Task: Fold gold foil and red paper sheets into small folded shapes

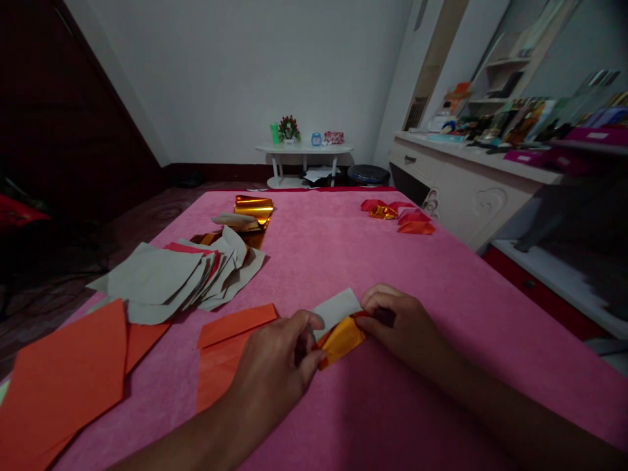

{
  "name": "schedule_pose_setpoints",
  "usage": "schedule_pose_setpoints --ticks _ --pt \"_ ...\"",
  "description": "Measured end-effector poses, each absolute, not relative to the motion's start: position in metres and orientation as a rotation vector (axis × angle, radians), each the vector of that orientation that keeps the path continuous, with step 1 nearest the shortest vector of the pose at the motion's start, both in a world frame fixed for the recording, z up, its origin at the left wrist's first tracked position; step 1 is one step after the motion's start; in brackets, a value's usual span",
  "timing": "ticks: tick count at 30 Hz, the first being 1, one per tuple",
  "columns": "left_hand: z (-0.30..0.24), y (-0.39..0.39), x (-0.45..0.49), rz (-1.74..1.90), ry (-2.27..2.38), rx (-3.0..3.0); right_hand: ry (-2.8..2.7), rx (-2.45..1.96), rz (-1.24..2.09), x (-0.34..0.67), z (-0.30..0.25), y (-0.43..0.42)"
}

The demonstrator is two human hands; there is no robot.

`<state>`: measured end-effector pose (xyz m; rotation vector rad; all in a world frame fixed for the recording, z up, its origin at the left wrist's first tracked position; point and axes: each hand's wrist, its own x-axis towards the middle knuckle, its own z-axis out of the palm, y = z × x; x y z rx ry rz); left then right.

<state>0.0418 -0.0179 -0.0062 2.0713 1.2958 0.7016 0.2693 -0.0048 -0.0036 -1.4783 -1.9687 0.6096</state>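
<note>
Between my two hands is a small folded piece of gold foil paper (343,340) with a pale grey flap (337,310) standing up along its far side. My left hand (284,353) is closed on its left end, thumb and forefinger pinching the edge. At the other end, my right hand (400,320) pinches the upper right corner, with the remaining fingers curled. Partly under my left hand lies an orange sheet (226,343) with a folded strip along its top.
Larger orange sheets (73,373) and a pile of grey-backed papers (157,275) lie on the left. Behind them is gold foil (254,208). Folded red and gold pieces (412,219) sit at the far right of the pink-covered table (324,248). A white dresser (456,176) stands beyond.
</note>
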Motion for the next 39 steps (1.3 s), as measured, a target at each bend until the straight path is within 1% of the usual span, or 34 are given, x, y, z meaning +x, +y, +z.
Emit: schedule_pose_setpoints --ticks 5,7,10,13,17,21,26,29,34,39 --pt "-0.007 -0.018 0.040 0.684 1.303 2.120 -1.963 -1.609 0.511 0.266 0.000 -0.002" --pt "-0.004 -0.018 0.040 0.667 1.316 2.101 -2.013 -1.616 0.529 0.264 0.004 0.001" --pt "-0.002 -0.017 0.041 0.691 1.340 2.102 -2.021 -1.687 0.622 0.262 0.008 0.006" --pt "-0.004 -0.016 0.040 0.792 1.305 2.139 -1.953 -1.720 0.687 0.261 0.007 0.009" --pt "-0.011 -0.014 0.038 0.913 1.229 2.125 -1.742 -1.651 0.942 0.262 0.001 0.007" --pt "-0.009 -0.010 0.037 0.929 1.208 1.914 -1.531 -1.505 1.151 0.261 0.003 0.004" --pt "0.000 -0.004 0.036 0.922 1.147 1.476 -1.361 -1.409 1.260 0.261 0.006 0.003" --pt "0.000 0.000 0.033 0.931 1.062 1.295 -1.314 -1.372 1.307 0.264 0.000 0.003" --pt "-0.002 0.002 0.029 0.902 1.045 1.249 -1.249 -1.334 1.359 0.263 -0.006 0.001" --pt "-0.001 -0.002 0.028 0.964 1.091 1.329 -1.288 -1.347 1.229 0.258 0.006 -0.006"
